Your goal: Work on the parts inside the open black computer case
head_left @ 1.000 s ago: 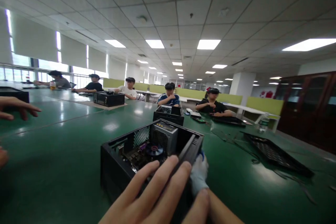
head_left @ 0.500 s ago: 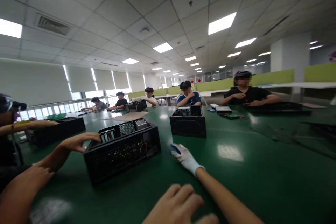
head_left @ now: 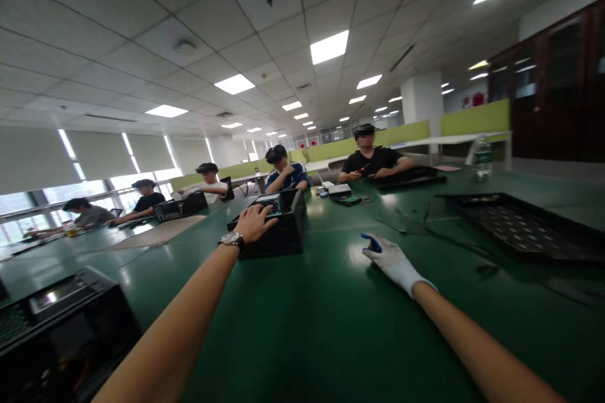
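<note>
My left hand (head_left: 254,224), bare with a watch (head_left: 231,238) at the wrist, lies with spread fingers over the near top edge of a black computer case (head_left: 276,236). Cables and parts show inside the open top of that case. My right hand (head_left: 390,258) wears a white glove with blue on the finger side. It hovers over the green table (head_left: 326,308) to the right of the case, fingers partly bent and apart, with nothing visible in it.
Another computer case (head_left: 89,308) is cut off at the lower left. At the right lie a black panel (head_left: 524,220) and loose cables (head_left: 430,220); a bottle (head_left: 483,160) stands behind. Small parts (head_left: 340,192) lie near a person (head_left: 373,160) across the table.
The view has turned right. My left hand has moved from the bottom of the picture forward onto the computer case. My right hand remains over the table, right of the case.
</note>
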`<state>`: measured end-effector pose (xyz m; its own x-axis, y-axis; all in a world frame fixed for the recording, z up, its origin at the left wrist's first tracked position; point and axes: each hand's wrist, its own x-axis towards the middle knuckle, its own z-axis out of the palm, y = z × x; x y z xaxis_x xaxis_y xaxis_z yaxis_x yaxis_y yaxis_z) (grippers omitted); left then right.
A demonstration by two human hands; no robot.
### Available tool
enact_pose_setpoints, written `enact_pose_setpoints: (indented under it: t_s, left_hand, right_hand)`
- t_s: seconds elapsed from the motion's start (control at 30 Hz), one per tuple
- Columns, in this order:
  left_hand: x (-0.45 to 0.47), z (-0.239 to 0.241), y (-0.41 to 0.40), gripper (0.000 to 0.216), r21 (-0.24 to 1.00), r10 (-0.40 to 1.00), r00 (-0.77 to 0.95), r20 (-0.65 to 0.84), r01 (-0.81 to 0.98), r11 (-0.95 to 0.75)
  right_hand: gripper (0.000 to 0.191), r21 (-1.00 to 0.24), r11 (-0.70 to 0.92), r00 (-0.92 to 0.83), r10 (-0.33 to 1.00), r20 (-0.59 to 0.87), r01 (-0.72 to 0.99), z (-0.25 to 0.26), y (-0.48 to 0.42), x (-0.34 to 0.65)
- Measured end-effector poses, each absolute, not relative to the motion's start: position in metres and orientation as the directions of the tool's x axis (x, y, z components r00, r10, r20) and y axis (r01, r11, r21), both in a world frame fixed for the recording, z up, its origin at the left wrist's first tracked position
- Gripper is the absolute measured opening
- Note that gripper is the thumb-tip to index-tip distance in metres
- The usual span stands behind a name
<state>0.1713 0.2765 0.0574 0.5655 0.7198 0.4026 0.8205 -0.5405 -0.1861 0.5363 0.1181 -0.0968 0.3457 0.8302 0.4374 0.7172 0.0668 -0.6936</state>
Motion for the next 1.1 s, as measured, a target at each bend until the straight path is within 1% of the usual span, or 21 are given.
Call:
enact_pose_setpoints:
  t_s: [0.1, 0.2, 0.43, 0.57, 0.7, 0.87, 0.97, 1.1]
  left_hand:
    - [0.189, 0.041, 0.297, 0.052, -0.159, 0.786, 0.487, 0.382, 0.872, -0.463]
    - [0.198, 0.029, 0.3, 0.054, -0.15, 0.805, 0.422, 0.418, 0.906, -0.397]
    - [0.2, 0.035, 0.296, 0.054, -0.146, 0.804, 0.46, 0.377, 0.887, -0.438]
    - [0.194, 0.032, 0.271, 0.054, -0.171, 0.784, 0.477, 0.397, 0.878, -0.448]
    - [0.188, 0.027, 0.219, 0.055, -0.184, 0.771, 0.458, 0.442, 0.888, -0.422]
    - [0.17, 0.019, 0.119, 0.057, -0.207, 0.75, 0.468, 0.467, 0.883, -0.422]
    - [0.148, 0.01, 0.048, 0.063, -0.286, 0.744, 0.474, 0.471, 0.88, -0.379]
    - [0.113, 0.009, -0.059, 0.078, -0.443, 0.694, 0.578, 0.43, 0.805, -0.395]
  right_hand:
    - [0.055, -0.715, 0.056, 0.377, 0.819, 0.432, 0.697, -0.099, 0.124, 0.533]
    - [0.05, -0.729, 0.071, 0.383, 0.815, 0.436, 0.681, -0.098, 0.123, 0.534]
    - [0.044, -0.735, 0.025, 0.428, 0.8, 0.421, 0.677, -0.094, 0.121, 0.532]
    - [0.042, -0.744, 0.026, 0.436, 0.797, 0.419, 0.668, -0.091, 0.118, 0.53]
    - [0.042, -0.745, 0.036, 0.436, 0.791, 0.428, 0.666, -0.089, 0.116, 0.529]
    - [0.044, -0.726, 0.036, 0.405, 0.81, 0.424, 0.687, -0.088, 0.114, 0.529]
    - [0.049, -0.717, 0.038, 0.385, 0.823, 0.418, 0.697, -0.088, 0.113, 0.53]
    - [0.055, -0.712, 0.058, 0.356, 0.836, 0.418, 0.7, -0.09, 0.115, 0.534]
